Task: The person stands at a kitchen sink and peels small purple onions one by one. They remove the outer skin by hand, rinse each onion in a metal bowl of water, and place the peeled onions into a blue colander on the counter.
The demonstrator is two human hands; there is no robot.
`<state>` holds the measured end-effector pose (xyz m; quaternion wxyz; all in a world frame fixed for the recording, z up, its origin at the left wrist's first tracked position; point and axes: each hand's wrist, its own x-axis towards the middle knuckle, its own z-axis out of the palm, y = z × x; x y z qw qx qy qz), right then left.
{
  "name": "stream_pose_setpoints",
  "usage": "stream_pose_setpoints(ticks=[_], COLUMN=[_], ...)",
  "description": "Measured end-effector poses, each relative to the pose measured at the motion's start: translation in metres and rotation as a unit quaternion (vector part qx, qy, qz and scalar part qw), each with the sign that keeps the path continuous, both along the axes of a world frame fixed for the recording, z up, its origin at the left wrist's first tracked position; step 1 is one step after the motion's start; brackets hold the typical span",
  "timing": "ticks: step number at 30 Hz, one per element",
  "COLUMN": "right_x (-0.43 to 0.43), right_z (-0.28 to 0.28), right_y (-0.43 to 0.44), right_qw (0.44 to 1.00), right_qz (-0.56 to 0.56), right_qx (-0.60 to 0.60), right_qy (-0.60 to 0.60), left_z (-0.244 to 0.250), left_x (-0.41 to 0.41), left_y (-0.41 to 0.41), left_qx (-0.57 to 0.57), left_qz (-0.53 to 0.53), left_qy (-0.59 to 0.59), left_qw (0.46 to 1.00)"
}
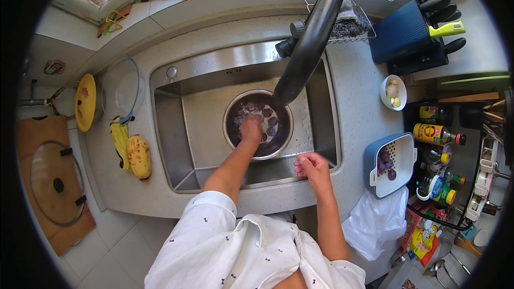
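A round metal bowl [289,138] stands in the stainless steel sink [209,88] with water and several dark purple round fruits [273,121] in it. My left hand [251,128] reaches into the bowl among the fruits; its fingers are partly hidden by the splashing water, so whether it holds one cannot be told. Over the sink's front edge, right of the bowl, is my right hand [311,166], with fingers loosely curled and nothing seen in it. The black faucet [307,48] hangs over the bowl's right rim. More purple fruits [385,162] lie in a blue and white basket [409,176] on the right.
A knife block [405,32] and a small bowl of garlic [398,102] stand on the right, near a white plastic bag [375,224] and several bottles [435,134]. At left are a potato-like yellow tuber [138,156], yellow gloves [119,140], a clear bowl [120,88] and a yellow plate [85,102].
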<state>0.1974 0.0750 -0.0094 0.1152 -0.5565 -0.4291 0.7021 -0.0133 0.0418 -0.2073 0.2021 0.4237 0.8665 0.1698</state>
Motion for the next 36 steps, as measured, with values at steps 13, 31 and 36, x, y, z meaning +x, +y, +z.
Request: stream_pose_setpoints(ticks=[13, 31, 36], right_x=[-0.083, -0.062, -0.048], right_z=[-0.025, -0.065, -0.042], right_y=[-0.005, -0.014, -0.01], right_qw=[0.871, 0.995, 0.993], right_qz=[0.186, -0.075, -0.062], right_qx=[0.454, 0.062, 0.105], right_qy=[-0.02, 0.027, 0.01], left_z=[0.074, 0.043, 0.038], left_x=[-0.017, -0.008, 0.02], left_y=[-0.023, -0.04, -0.015], left_qx=[0.023, 0.199, 0.064], left_qz=[0.301, 0.06, -0.171], left_qy=[-0.849, -0.177, -0.062], left_qw=[0.433, 0.962, 0.981])
